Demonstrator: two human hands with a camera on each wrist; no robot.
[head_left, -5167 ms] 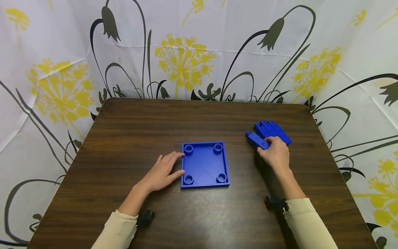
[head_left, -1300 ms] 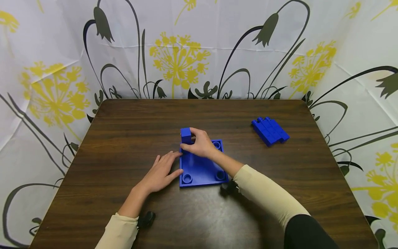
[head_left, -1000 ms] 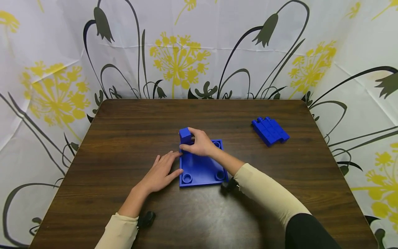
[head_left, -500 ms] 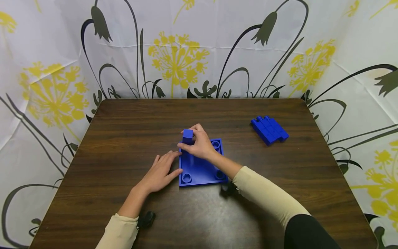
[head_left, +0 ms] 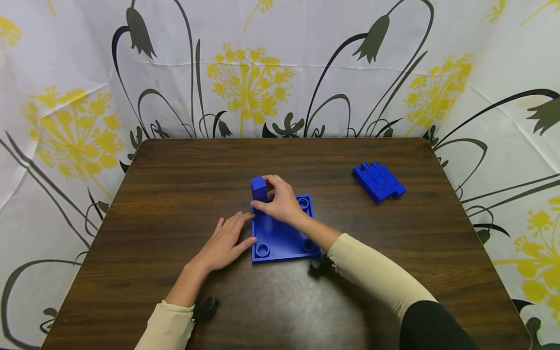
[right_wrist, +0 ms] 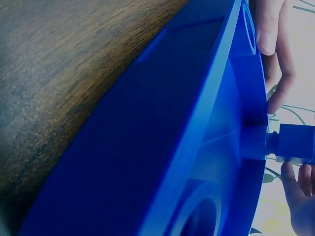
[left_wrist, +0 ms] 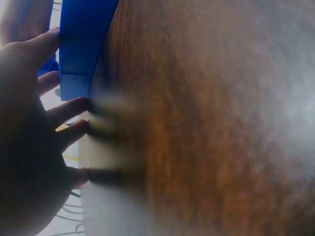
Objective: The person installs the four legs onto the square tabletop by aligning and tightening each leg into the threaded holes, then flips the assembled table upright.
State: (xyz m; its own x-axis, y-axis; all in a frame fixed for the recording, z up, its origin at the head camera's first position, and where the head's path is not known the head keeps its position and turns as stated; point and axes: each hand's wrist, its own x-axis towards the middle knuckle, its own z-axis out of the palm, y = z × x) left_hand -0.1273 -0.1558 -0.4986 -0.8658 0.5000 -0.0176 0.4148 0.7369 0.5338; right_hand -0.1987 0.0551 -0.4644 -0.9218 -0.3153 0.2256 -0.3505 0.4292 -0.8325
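Note:
A blue square tray-like plastic piece (head_left: 284, 231) lies on the table with its raised rim up and a round socket (head_left: 262, 250) in each corner. My right hand (head_left: 280, 201) grips a blue square post (head_left: 258, 188) above its far left corner. In the right wrist view the post's narrow round peg (right_wrist: 272, 143) meets the corner socket, with part of the peg showing. The post leans slightly left; my fingers hide its lower part in the head view. My left hand (head_left: 225, 245) rests against the piece's left rim, thumb and fingers spread and nearly straight.
Three similar blue posts (head_left: 379, 182) with peg ends lie side by side at the right of the brown wooden table (head_left: 210, 165). A flowered white curtain (head_left: 288, 63) hangs behind the table. A black wrist camera (head_left: 205, 308) sits on each wrist.
My right hand has taken a post from the group at right and brought it upright to the tray-like piece. Lately its top has shifted right, then back left. The left hand has stayed put.

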